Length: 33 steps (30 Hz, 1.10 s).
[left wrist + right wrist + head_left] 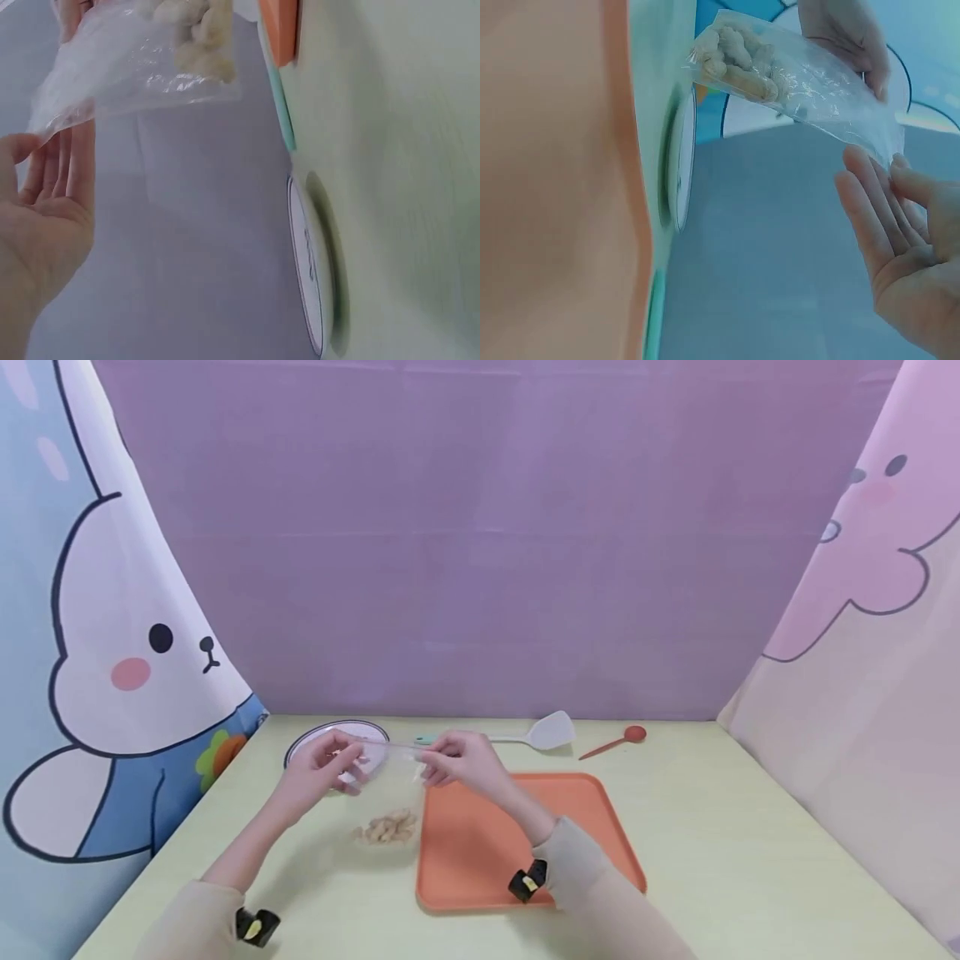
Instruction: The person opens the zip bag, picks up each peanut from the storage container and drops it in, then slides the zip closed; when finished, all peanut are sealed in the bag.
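A clear plastic bag [386, 789] hangs between both hands, with several peanuts in shells [388, 827] gathered at its bottom. My left hand [324, 768] pinches one top corner between thumb and fingers. The opposite top corner is pinched by my right hand [467, 762]. Stretched between them, the bag's top edge runs nearly straight. In the left wrist view the bag [135, 67] slants away from the left thumb. The right wrist view has the peanuts [739, 64] in the bag's far end and the right thumb pressing the near corner against the fingers.
Behind the left hand stands a white plate [375, 732] with a dark rim. An orange tray [525, 827] lies under the right forearm. At the back are a white spatula [551, 732] with a green handle end and a red spoon [634, 734].
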{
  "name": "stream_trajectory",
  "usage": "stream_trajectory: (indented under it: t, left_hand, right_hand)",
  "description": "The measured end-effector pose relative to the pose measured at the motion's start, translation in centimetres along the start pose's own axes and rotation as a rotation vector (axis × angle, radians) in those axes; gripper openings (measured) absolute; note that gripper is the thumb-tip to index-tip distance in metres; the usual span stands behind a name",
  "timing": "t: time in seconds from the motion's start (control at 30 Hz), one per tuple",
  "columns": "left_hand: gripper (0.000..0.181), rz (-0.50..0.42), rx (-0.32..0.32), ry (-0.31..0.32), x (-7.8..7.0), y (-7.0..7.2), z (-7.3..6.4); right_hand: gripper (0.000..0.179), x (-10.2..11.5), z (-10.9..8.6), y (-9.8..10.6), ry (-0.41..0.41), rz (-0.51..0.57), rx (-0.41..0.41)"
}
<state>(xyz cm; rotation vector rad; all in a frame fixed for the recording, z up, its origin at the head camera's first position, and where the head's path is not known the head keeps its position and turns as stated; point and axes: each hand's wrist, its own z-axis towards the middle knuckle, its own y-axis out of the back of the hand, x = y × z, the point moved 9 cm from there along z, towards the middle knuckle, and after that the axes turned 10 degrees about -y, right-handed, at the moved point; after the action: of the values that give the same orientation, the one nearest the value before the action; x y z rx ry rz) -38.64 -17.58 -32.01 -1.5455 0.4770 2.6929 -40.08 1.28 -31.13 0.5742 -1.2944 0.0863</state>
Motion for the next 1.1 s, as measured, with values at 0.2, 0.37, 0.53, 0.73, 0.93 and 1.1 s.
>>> stream_trajectory:
  t: [0.2, 0.37, 0.53, 0.73, 0.93, 1.1]
  left_hand:
    - [0.036, 0.078, 0.073, 0.177, 2.1, 0.8, -1.9]
    - [0.036, 0.132, 0.076, 0.269, 5.6, 0.5, -2.3]
    - [0.023, 0.302, 0.031, 0.258, 7.5, 1.1, -2.1]
    - [0.020, 0.500, 0.033, 0.218, 8.3, 2.0, -1.3]
    - [0.032, 0.598, 0.054, 0.207, 8.7, 2.6, -0.9]
    - [0.029, 0.642, 0.007, 0.128, 6.9, 3.1, -0.2]
  right_hand:
    - [0.025, -1.1, 0.3, -2.0, -0.116, 0.029, 0.032]
    - [0.017, -2.2, 0.4, -1.4, -0.101, -0.051, -0.012]
    - [0.015, -3.2, -0.2, 1.2, -0.080, -0.169, -0.049]
    - [0.016, -3.3, -1.3, 5.6, -0.039, -0.227, -0.117]
    - [0.020, -3.5, -2.6, 10.0, -0.012, -0.211, -0.226]
    - [0.016, -3.3, -4.3, 14.1, 0.000, -0.319, -0.343]
